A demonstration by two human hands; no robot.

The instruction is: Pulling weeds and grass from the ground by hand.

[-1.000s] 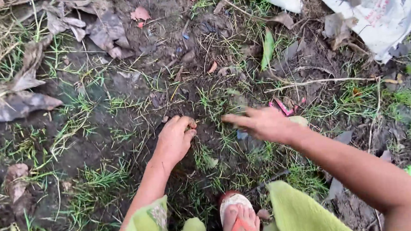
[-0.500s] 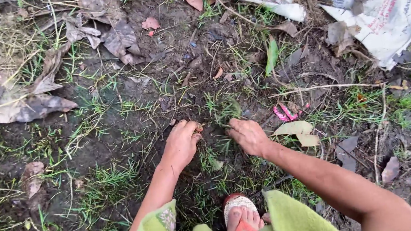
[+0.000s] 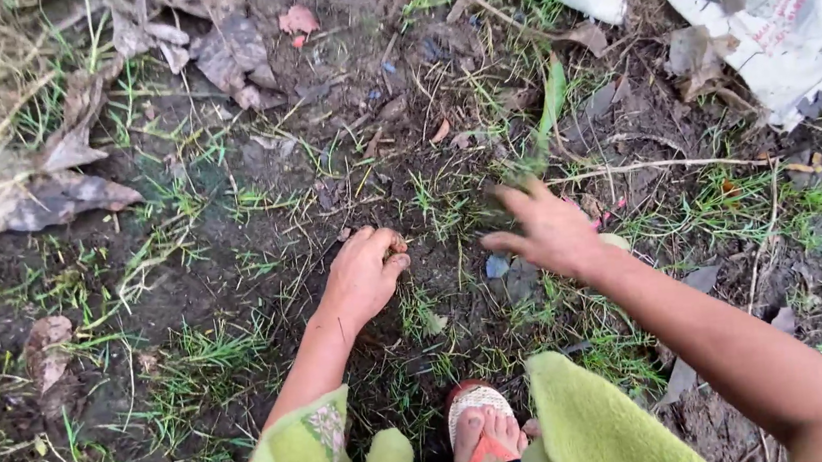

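My left hand (image 3: 363,274) rests on dark soil with its fingers curled under; a small brown bit shows at the fingertips. My right hand (image 3: 550,230) hovers just to the right of it, blurred, with its fingers spread and nothing clearly in them. A blurred green wisp shows by its fingertips. Between and just beyond the hands grows a thin tuft of grass (image 3: 439,203). My foot in an orange sandal (image 3: 481,435) stands below them, flanked by green cloth (image 3: 601,434).
A white printed sack (image 3: 771,5) lies at the top right. Dry brown leaves (image 3: 36,197) are heaped at the left. A long thin stick (image 3: 666,166) and a green leaf (image 3: 551,97) lie beyond my right hand. Patchy grass covers the muddy ground.
Half a second ago my right hand was closed on the grass tuft. It has since lifted up and to the right and its fingers have spread. My left hand has barely moved.
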